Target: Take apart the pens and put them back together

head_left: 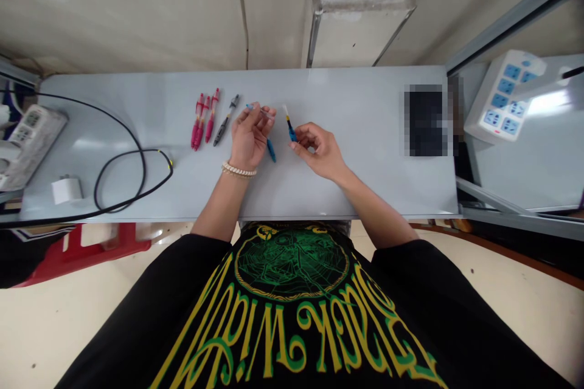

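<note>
My left hand (249,138), palm turned up and a braided bracelet at the wrist, has its fingers closed on a thin clear pen part (267,113) with a blue end; the fingers hide its middle. Between the thumb and fingers of my right hand (322,151) is a blue pen piece (292,132), with a dark and yellow section and a pale tip pointing away from me. Beside my left fingers a blue pen barrel (272,151) rests on the table, partly covered by the hand. The two hands are apart.
Left of my hands lie a grey pen (225,121) and several pink pens (206,118). A black cable (145,164) loops over the table's left side, near a white charger (67,189) and a power strip (34,137). A blurred dark object (426,123) sits at right, by another power strip (502,97).
</note>
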